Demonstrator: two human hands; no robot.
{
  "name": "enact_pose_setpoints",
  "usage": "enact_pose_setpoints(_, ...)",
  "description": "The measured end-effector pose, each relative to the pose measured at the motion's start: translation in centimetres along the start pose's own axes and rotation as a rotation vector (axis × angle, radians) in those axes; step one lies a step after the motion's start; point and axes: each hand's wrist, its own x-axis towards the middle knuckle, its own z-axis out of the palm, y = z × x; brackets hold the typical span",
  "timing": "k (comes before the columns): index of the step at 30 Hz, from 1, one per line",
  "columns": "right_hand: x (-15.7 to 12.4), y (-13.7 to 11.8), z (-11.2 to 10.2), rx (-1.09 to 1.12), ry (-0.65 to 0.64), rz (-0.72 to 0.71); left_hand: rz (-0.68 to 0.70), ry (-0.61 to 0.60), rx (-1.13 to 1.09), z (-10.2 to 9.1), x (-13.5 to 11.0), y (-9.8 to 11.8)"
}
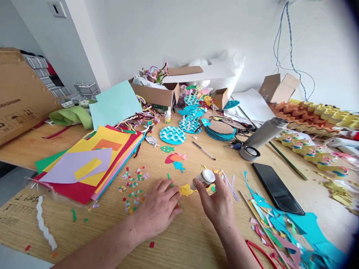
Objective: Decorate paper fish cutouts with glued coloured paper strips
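Observation:
My right hand [221,203] grips a small white glue bottle [205,177], tipped over so that its round base faces up towards me; its nozzle is hidden. Close by the bottle lies a yellow paper fish [186,190]. The fingertips of my left hand [159,203] rest on the table at the left edge of this fish, fingers stretched out and lying low. A green paper strip [169,177] sticks out beyond them. Tiny coloured paper dots and triangles [131,185] are scattered left of my left hand. Farther back lie an orange paper fish [179,157] and a blue one [179,167].
Coloured paper sheets [84,164] are stacked at left. Behind are a wavy blue disc [172,135], a pen [203,150] and another glue bottle [167,117]. At right are a phone [277,188], a steel flask [265,132], paper scraps [283,224] and red-handled scissors [260,256].

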Motion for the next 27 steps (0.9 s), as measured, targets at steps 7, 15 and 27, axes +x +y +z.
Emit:
enact_pose_setpoints(7,-0.1,-0.1,0.1,-0.024,0.025,0.005,-0.005,0.003,0.0,-0.1,0.0,0.0)
enact_pose_setpoints(15,-0.1,-0.7,0.1,0.031,-0.031,-0.009,-0.004,-0.003,0.005,-0.1,0.0,0.0)
enact_pose_setpoints(27,-0.3,-1.0,0.2,0.069,-0.045,-0.057,0.002,-0.007,-0.005,-0.1,0.0,-0.1)
